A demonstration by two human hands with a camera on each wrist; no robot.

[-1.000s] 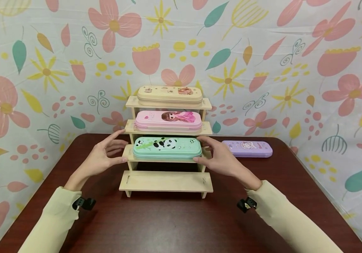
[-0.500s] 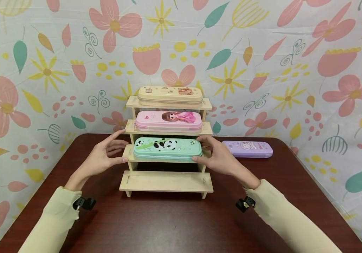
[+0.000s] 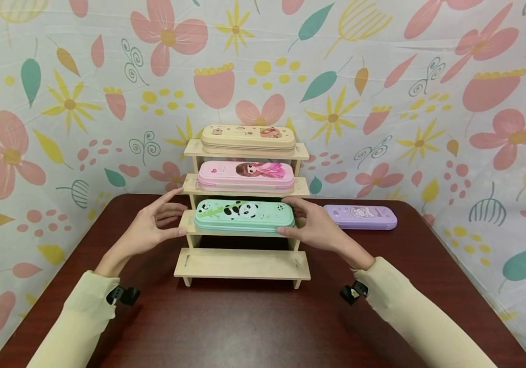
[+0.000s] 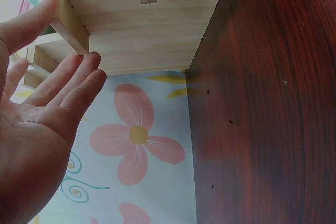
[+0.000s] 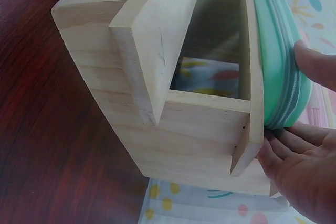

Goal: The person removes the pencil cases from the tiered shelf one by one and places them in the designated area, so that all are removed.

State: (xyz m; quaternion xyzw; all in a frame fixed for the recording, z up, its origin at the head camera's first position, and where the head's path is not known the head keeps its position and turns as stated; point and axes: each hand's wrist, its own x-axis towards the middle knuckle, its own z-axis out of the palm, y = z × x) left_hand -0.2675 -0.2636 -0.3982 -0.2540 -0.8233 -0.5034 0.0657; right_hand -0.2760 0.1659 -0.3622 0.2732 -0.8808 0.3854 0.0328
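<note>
A mint-green zippered pencil case with pandas [image 3: 267, 217] lies on the third shelf down of a pale wooden stepped rack [image 3: 244, 263]. My right hand [image 3: 315, 222] grips its right end, thumb on the front edge and fingers round the end and back. In the right wrist view the thumb presses near the zipper of the pencil case [image 5: 273, 51]. My left hand [image 3: 145, 225] is at the rack's left side with fingers loosely extended. Its thumb tip meets the shelf end in the left wrist view, below the case's rounded corner.
A pink pencil case with a doll [image 3: 217, 174] and a cream one [image 3: 244, 135] occupy the two upper shelves. A purple case [image 3: 364, 217] lies on the dark wooden table [image 3: 244, 327] right of the rack. Behind hangs a floral cloth [image 3: 359, 46].
My right hand has shifted slightly left, its thumb moving along the case's front edge. The left hand and the pencil cases stay nearly still.
</note>
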